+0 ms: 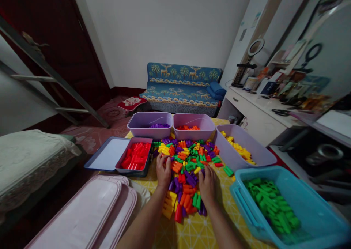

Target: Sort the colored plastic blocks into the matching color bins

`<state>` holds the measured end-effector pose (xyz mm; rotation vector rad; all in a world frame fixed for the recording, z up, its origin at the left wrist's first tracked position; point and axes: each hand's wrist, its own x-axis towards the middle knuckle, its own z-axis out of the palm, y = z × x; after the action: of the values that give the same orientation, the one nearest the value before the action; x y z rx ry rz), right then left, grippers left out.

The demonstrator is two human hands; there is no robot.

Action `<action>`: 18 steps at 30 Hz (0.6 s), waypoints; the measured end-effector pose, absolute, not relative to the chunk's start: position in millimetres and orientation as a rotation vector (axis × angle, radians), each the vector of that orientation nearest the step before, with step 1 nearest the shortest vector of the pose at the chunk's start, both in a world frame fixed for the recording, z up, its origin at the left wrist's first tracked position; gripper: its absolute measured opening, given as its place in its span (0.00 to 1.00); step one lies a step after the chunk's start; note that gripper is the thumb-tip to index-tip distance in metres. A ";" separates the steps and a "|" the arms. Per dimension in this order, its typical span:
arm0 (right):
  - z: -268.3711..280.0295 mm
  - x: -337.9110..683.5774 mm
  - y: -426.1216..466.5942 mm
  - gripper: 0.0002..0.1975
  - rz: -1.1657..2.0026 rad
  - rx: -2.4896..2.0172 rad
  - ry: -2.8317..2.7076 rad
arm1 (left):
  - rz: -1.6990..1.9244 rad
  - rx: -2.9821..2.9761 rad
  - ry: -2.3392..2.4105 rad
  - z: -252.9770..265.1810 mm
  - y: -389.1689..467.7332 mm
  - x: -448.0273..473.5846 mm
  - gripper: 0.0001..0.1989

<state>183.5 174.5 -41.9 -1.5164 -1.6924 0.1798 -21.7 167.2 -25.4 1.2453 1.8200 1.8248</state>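
A heap of plastic building pieces in red, orange, yellow, green and purple spreads over the middle of the table. At the heap's left edge is my left hand, its fingers loosely bent and apart, beside an orange piece. My right hand rests along the right side, fingers apart, close to purple and green pieces. I see no piece held in either hand, though the undersides of the fingers are hidden. Nearer to me, between my forearms, lie a yellow piece and a red piece.
Behind the heap stand lilac bins with purple and orange-red pieces; another lilac bin holds yellow ones. A turquoise bin contains green pieces. Left are a hinged box of red pieces and pale lids.
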 end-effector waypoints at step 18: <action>-26.7 188.5 224.6 0.23 0.192 -1.673 -1.916 | 1.804 1.231 1.830 -20.6 163.9 -21.3 0.16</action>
<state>188.5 224.6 -26.7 -1.6727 -1.9162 0.1925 -21.3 163.9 -20.6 1.2306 1.8298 1.8040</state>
